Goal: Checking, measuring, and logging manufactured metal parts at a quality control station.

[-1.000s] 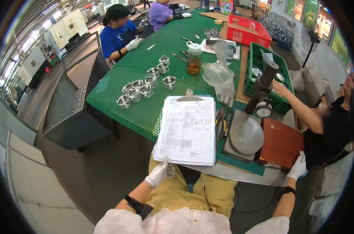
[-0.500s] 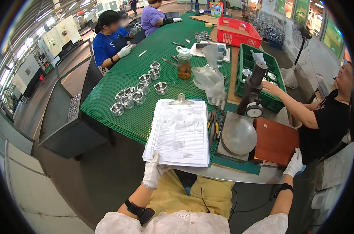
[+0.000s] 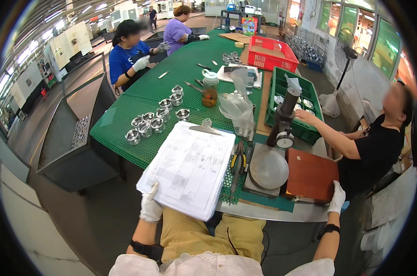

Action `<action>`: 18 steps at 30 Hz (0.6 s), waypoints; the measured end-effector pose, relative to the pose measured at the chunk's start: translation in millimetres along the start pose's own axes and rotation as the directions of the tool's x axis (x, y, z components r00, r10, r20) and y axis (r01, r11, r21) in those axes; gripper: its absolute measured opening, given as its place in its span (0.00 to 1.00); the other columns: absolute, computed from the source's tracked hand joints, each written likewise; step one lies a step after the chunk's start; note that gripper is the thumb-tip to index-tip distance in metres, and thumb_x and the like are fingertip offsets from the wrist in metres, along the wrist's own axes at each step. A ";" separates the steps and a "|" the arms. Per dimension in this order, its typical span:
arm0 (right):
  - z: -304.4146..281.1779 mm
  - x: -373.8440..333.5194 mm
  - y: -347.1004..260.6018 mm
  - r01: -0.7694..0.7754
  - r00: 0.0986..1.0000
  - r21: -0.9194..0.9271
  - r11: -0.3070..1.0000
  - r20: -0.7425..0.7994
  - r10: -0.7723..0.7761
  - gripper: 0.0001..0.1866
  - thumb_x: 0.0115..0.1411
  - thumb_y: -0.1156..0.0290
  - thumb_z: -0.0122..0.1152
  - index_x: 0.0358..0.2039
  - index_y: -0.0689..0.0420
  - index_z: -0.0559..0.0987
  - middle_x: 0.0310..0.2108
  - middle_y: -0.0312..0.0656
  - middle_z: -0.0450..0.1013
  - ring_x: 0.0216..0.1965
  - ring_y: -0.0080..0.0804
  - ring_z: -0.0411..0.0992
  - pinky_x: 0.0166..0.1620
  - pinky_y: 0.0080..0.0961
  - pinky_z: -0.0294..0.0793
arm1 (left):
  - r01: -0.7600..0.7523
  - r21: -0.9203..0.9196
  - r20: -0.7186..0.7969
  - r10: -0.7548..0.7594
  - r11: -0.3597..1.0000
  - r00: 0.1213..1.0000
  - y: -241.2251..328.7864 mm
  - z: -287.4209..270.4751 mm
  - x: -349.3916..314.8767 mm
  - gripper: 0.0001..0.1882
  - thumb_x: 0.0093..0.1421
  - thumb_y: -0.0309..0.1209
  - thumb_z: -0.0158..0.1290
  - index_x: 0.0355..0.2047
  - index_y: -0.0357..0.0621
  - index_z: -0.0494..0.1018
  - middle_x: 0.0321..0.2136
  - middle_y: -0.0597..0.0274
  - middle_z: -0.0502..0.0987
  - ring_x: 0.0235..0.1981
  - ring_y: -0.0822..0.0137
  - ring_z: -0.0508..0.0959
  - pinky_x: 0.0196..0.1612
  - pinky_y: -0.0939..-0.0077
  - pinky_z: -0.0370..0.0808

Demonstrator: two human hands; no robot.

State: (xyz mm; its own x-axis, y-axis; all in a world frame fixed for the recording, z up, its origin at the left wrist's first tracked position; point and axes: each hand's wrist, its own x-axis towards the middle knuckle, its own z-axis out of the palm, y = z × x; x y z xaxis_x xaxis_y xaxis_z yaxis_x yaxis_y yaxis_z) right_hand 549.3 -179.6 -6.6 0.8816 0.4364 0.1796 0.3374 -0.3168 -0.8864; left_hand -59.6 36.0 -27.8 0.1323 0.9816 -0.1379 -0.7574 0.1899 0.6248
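Note:
My left hand (image 3: 151, 205), in a white glove, grips the near left corner of a clipboard (image 3: 207, 128) with a stack of printed forms (image 3: 183, 170). The clipboard slants on the table's near edge and overhangs it. At the right, my gloved right hand (image 3: 337, 198) is closed round the near right corner of a reddish-brown wooden box (image 3: 311, 175). Between the two stands a gauge stand with a round metal plate (image 3: 268, 170), a thick column and a dial gauge (image 3: 284, 140). Yellow-handled pliers (image 3: 238, 162) and a caliper-like tool (image 3: 247, 158) lie beside it.
Several shiny metal rings (image 3: 157, 124) stand on the green mesh tabletop (image 3: 121, 117). Behind are a lidded jar (image 3: 209, 89), plastic bags (image 3: 236, 106), a red crate (image 3: 272, 55) and a divided green crate (image 3: 291, 78). A co-worker's arm (image 3: 332, 131) reaches to the green crate; two people work along the far left edge.
The clipboard has swung left and toward me with my left hand, now tilted. My right hand stays at the box. The left co-worker's hands have shifted. The whole view has turned slightly.

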 end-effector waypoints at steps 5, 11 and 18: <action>30.5 -59.6 -54.0 0.062 0.993 0.340 0.938 0.072 -0.092 0.15 0.65 0.69 0.48 0.32 0.65 0.80 0.36 0.44 0.78 0.35 0.30 0.77 0.40 0.25 0.74 | -0.068 0.015 0.058 0.067 0.998 0.996 56.9 2.2 -18.7 0.27 0.57 0.23 0.50 0.57 0.30 0.61 0.51 0.48 0.73 0.50 0.55 0.76 0.53 0.61 0.74; 133.4 -166.7 -184.9 -0.129 0.652 0.348 0.928 0.735 -0.185 0.19 0.69 0.61 0.45 0.50 0.62 0.75 0.41 0.43 0.76 0.30 0.26 0.75 0.33 0.22 0.73 | -0.082 0.148 0.035 0.077 0.986 0.996 91.9 -23.6 -31.0 0.23 0.53 0.25 0.53 0.50 0.28 0.67 0.42 0.49 0.77 0.38 0.58 0.81 0.41 0.66 0.81; 171.7 -187.7 -200.7 -0.388 0.291 0.051 0.920 0.954 0.070 0.17 0.65 0.55 0.54 0.36 0.57 0.78 0.26 0.28 0.70 0.21 0.15 0.62 0.23 0.14 0.59 | 0.136 0.356 0.092 -0.180 0.925 0.979 83.6 -10.1 -35.7 0.22 0.51 0.27 0.56 0.47 0.30 0.71 0.41 0.50 0.78 0.36 0.59 0.80 0.40 0.66 0.80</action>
State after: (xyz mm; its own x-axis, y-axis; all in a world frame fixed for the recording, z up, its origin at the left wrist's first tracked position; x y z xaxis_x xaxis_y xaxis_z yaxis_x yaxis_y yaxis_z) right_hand 259.3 -53.4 64.4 -0.0350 0.9083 -0.4168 -0.0485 -0.4181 -0.9071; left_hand -134.1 16.6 21.6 0.3246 0.9292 -0.1768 -0.4545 0.3172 0.8323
